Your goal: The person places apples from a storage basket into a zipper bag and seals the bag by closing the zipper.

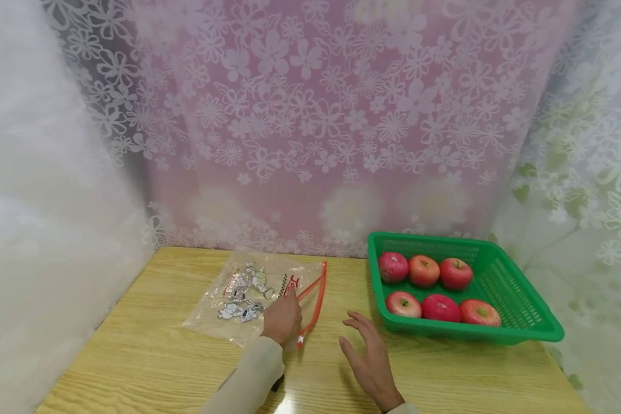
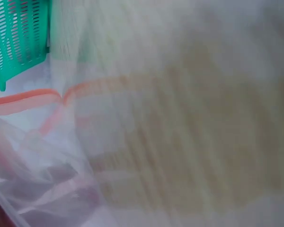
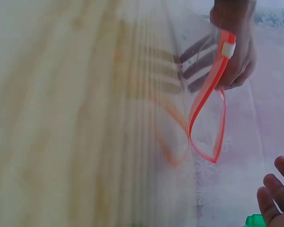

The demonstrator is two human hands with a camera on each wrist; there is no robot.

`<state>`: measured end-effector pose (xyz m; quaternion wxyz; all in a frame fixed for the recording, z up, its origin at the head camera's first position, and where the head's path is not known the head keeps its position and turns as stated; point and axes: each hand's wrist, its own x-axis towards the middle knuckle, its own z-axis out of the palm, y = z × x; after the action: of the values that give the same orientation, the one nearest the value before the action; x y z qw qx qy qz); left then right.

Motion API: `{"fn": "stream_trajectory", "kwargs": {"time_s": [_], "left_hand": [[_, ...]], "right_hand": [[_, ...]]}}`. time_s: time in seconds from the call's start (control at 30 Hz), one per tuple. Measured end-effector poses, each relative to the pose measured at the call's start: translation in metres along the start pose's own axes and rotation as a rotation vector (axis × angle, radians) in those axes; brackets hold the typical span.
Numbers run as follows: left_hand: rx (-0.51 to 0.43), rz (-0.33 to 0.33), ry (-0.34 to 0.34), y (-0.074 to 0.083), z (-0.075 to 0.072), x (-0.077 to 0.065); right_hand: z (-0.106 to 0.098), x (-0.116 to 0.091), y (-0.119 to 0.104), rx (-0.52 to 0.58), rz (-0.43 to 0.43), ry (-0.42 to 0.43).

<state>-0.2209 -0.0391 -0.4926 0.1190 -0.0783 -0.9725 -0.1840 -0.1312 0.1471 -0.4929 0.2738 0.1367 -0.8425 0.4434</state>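
Observation:
A clear zip bag (image 1: 222, 293) printed with cartoon figures lies on the table, its mouth toward the right. Its red zip strip (image 1: 318, 305) parts into two bands, with a white slider (image 3: 228, 49) at the near end. My left hand (image 1: 282, 317) grips the bag at its mouth, where the upper band runs up to the fingers; the bag and strip partly cover these fingers in the right wrist view. Just right of the mouth, my right hand (image 1: 368, 362) hovers with fingers spread and nothing in them.
A green plastic basket (image 1: 535, 299) stands at the right of the table, tilted slightly in view. Several red apples (image 1: 455, 273) lie inside it in two rows. A pink flowered curtain (image 1: 315, 115) hangs behind the table (image 1: 134, 345), with pale sheets at both sides.

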Motion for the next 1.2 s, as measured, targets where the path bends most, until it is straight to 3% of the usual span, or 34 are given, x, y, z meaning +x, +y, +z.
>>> {"fn": "stream_trajectory", "kwargs": {"time_s": [0.37, 0.6, 0.8, 1.03, 1.2], "left_hand": [[-0.096, 0.053, 0.142, -0.002, -0.017, -0.019], [-0.144, 0.082, 0.205, 0.002, -0.026, -0.028], [-0.122, 0.089, 0.214, 0.004, -0.029, -0.033], [-0.103, 0.059, 0.098, 0.008, -0.032, -0.037], [-0.067, 0.071, 0.058, 0.011, -0.031, -0.039]], "right_hand": [[0.020, 0.026, 0.007, 0.270, 0.375, -0.149], [0.042, 0.039, 0.019, 0.420, 0.539, -0.156], [0.049, 0.045, 0.020, 0.455, 0.520, -0.185], [0.063, 0.049, 0.025, 0.441, 0.498, -0.228], [0.069, 0.051, 0.022, 0.491, 0.484, -0.268]]}}
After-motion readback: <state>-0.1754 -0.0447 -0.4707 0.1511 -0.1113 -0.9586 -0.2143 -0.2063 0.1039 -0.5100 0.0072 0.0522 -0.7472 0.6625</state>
